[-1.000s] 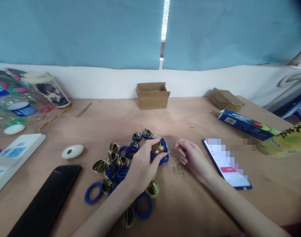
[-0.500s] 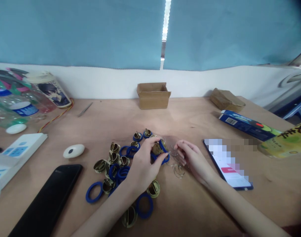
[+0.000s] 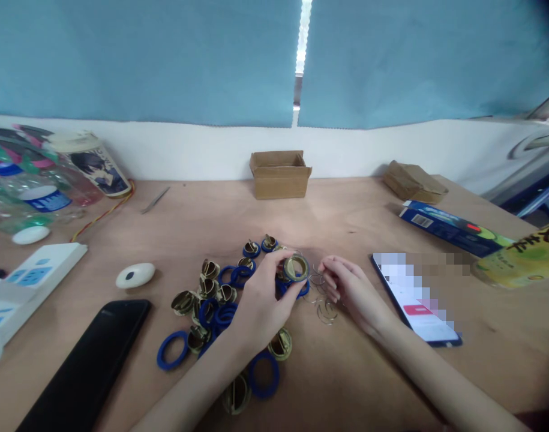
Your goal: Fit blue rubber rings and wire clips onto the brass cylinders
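Observation:
Between the thumb and fingers of my left hand (image 3: pixel 267 291) is a round brass-coloured part (image 3: pixel 296 267) with a blue ring around it, its open face turned up toward the camera. My right hand (image 3: pixel 346 285) is just to the right, fingertips pinched together; anything in them is too small to make out. Thin wire rings (image 3: pixel 327 312) lie on the table between and below the hands. Around and left of my left hand are several brass-coloured parts (image 3: pixel 183 302) and several loose blue rings (image 3: pixel 172 350).
An open cardboard box (image 3: pixel 281 183) stands at the back. A lit phone (image 3: pixel 418 306) and a blue box (image 3: pixel 449 228) lie at right. At left are a black phone (image 3: pixel 87 363), a white oval object (image 3: pixel 135 275), a power strip (image 3: pixel 33 276) and plastic bottles (image 3: pixel 40 195).
The brass-coloured part in my left hand has turned, so its round face now shows instead of its side. My right hand has hardly moved.

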### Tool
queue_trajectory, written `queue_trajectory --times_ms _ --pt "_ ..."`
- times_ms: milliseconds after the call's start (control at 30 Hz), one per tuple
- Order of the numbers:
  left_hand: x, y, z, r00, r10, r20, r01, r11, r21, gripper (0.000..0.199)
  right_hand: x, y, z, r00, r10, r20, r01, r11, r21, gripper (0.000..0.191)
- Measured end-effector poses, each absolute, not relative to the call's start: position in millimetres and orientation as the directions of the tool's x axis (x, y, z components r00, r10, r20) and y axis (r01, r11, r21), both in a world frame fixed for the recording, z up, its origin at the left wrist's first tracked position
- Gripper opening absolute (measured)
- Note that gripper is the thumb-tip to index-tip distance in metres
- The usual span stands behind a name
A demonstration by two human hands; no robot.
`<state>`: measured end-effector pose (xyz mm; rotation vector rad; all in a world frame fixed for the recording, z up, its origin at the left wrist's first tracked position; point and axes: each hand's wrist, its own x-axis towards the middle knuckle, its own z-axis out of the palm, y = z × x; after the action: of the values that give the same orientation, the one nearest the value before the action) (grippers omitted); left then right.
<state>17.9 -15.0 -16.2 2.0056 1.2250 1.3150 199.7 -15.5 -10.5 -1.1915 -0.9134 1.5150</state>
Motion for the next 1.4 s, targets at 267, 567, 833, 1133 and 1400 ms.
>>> queue_trajectory --times_ms 267,567,833,1133,1400 --pt "17.1 -16.5 -14.9 0.181 0.822 0.539 0.47 -0.554 0.687 0.045 198.2 -17.1 -8.7 -0.121 0.967 -0.224 -0.187 -0.244 -0.952 0.024" --pt "18.9 -20.9 -4.9 0.244 0.772 0.587 0.425 -0.629 0.651 0.039 199.8 -19.9 -5.7 -0.245 0.936 -0.253 -0.085 -0.281 -0.956 0.025" --pt "17.8 -22.6 -5.5 0.256 0.731 0.633 0.351 -0.68 0.643 0.041 201.2 -23.8 -8.9 -0.386 0.878 -0.282 -0.131 -0.354 -0.926 0.012" --pt "17.8 -24.4 -2.9 0.27 0.715 0.644 0.324 -0.698 0.639 0.042 203.3 -25.1 -9.7 -0.481 0.834 -0.269 -0.095 -0.355 -0.93 0.008" --pt "17.2 -26.0 -0.6 0.291 0.73 0.618 0.314 -0.683 0.659 0.043 204.9 -25.3 -10.3 -0.513 0.814 -0.271 -0.15 -0.396 -0.906 0.006"
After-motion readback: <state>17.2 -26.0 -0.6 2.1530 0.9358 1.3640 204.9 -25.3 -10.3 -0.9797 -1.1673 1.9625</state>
